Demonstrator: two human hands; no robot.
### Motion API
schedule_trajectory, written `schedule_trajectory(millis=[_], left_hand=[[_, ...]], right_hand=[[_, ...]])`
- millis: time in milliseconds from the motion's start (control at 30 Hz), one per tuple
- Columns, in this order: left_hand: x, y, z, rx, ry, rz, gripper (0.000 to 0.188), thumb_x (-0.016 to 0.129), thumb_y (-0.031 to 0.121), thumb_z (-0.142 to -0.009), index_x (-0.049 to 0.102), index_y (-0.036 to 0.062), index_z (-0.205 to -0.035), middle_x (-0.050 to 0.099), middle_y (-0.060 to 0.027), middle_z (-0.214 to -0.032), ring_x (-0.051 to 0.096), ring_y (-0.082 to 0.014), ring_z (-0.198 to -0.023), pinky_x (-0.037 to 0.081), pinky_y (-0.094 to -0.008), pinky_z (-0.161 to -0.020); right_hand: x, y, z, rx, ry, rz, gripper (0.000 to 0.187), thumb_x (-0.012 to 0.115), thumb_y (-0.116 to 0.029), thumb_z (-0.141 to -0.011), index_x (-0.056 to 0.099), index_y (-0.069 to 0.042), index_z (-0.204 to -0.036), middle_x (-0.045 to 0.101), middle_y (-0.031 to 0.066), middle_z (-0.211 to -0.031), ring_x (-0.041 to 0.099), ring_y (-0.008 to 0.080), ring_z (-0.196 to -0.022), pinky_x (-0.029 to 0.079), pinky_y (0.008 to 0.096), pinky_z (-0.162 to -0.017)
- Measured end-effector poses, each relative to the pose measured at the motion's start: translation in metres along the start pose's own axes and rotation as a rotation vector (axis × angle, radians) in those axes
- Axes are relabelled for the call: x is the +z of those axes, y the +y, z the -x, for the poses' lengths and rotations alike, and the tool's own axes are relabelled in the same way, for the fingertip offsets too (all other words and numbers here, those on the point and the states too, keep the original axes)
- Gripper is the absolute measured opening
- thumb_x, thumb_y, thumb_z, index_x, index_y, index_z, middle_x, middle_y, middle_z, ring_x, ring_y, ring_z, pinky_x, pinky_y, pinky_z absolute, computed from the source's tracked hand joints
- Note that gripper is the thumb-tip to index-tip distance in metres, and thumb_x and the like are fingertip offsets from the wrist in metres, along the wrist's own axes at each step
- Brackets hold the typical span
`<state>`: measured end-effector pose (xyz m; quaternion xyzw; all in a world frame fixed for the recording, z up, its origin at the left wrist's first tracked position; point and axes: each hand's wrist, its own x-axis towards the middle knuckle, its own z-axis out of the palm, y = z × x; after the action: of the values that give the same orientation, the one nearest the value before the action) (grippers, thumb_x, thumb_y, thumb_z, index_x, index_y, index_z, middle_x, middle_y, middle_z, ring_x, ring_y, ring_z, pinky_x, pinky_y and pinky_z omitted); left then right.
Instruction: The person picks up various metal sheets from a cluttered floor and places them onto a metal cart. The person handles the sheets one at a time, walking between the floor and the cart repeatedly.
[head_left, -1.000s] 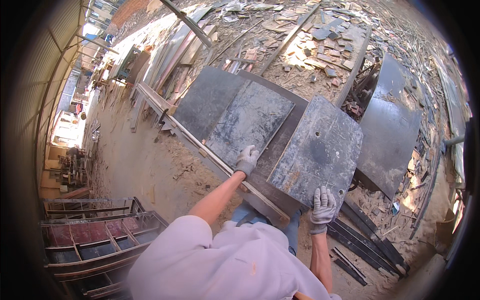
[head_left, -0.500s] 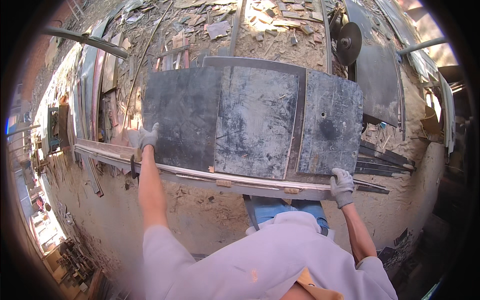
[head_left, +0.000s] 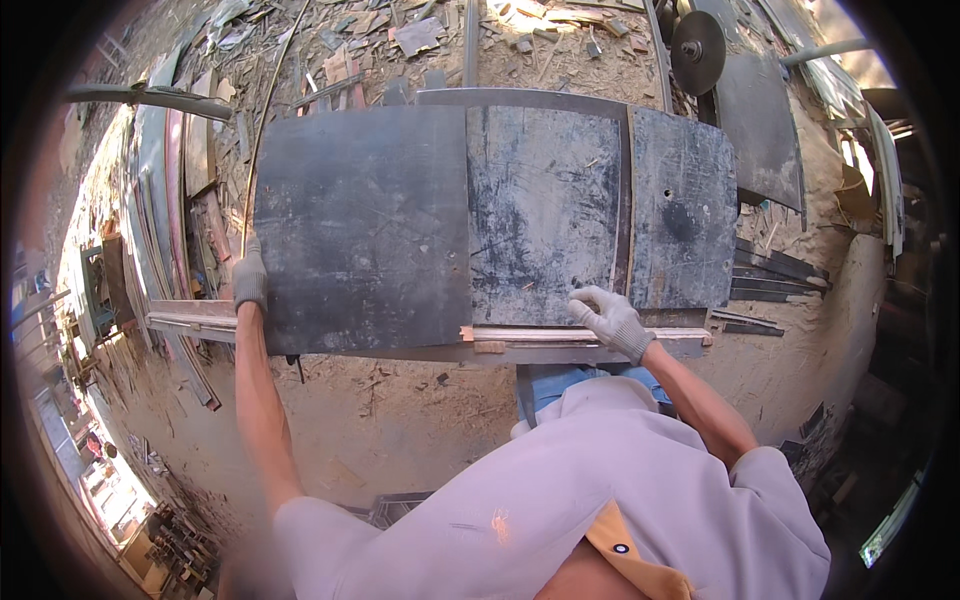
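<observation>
Your grey-gloved left hand (head_left: pixel 250 278) grips the flat, dark-grey wooden board (head_left: pixel 360 225) at ten o'clock. Your grey-gloved right hand (head_left: pixel 612 318), at three o'clock, has loose, empty-looking fingers. Moving the board likely needs both hands.

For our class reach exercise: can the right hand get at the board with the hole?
Probably yes: the right hand is close by, and nothing visible covers the board with the hole.
</observation>
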<state>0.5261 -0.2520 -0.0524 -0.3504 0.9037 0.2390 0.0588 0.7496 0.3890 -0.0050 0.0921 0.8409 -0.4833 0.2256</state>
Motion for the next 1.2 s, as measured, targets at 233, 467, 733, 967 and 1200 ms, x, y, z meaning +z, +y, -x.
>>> schedule_trajectory(millis=[233,467,733,967,1200], left_hand=[[-0.024,0.026,0.101,-0.24,-0.176,0.289,0.085,0.051,0.071,-0.093,0.063,-0.0046,-0.128,0.07,-0.0137,-0.106,0.063,-0.0242,-0.096,0.049,-0.0384,-0.084],[0.041,0.2,0.269,-0.036,-0.754,0.634,0.043,0.07,0.041,-0.095,0.073,-0.0001,-0.106,0.074,-0.0078,-0.092,0.067,-0.0143,-0.071,0.055,-0.0259,-0.066],[0.167,0.377,0.502,0.177,-0.968,0.771,0.036,0.064,0.037,-0.1,0.073,0.002,-0.095,0.071,-0.0033,-0.086,0.062,-0.011,-0.072,0.05,-0.0271,-0.065],[0.324,0.507,0.752,0.401,-0.589,0.72,0.047,0.063,0.041,-0.098,0.069,-0.0055,-0.105,0.072,-0.0204,-0.088,0.066,-0.0304,-0.08,0.049,-0.0417,-0.075],[0.446,0.584,0.761,0.339,-0.671,0.565,0.065,0.065,0.051,-0.093,0.064,-0.0112,-0.112,0.069,-0.0328,-0.107,0.069,-0.0437,-0.099,0.052,-0.0473,-0.082]], right_hand=[[0.039,-0.098,0.003,0.157,-0.405,-1.197,0.051,0.053,-0.043,-0.104,0.055,0.002,-0.127,0.066,0.0169,-0.118,0.068,0.0263,-0.108,0.058,0.042,-0.093],[-0.163,-0.049,0.081,-0.109,-0.105,-1.322,0.053,0.045,-0.044,-0.106,0.052,0.003,-0.13,0.063,0.0214,-0.123,0.069,0.0341,-0.108,0.061,0.0551,-0.088],[-0.326,0.073,0.188,-0.449,0.414,-1.397,0.103,0.054,-0.078,-0.086,0.036,0.004,-0.146,0.055,0.0245,-0.134,0.058,0.0372,-0.125,0.052,0.0572,-0.102],[-0.355,0.166,0.182,-0.077,0.9,-1.362,0.06,0.077,-0.037,-0.088,0.052,-0.002,-0.129,0.063,0.013,-0.12,0.065,0.0261,-0.102,0.055,0.0413,-0.092],[-0.436,0.188,0.13,0.134,1.091,-1.324,0.04,0.085,-0.011,-0.08,0.059,0.0,-0.108,0.068,0.0124,-0.104,0.069,0.0224,-0.086,0.06,0.0373,-0.076]])
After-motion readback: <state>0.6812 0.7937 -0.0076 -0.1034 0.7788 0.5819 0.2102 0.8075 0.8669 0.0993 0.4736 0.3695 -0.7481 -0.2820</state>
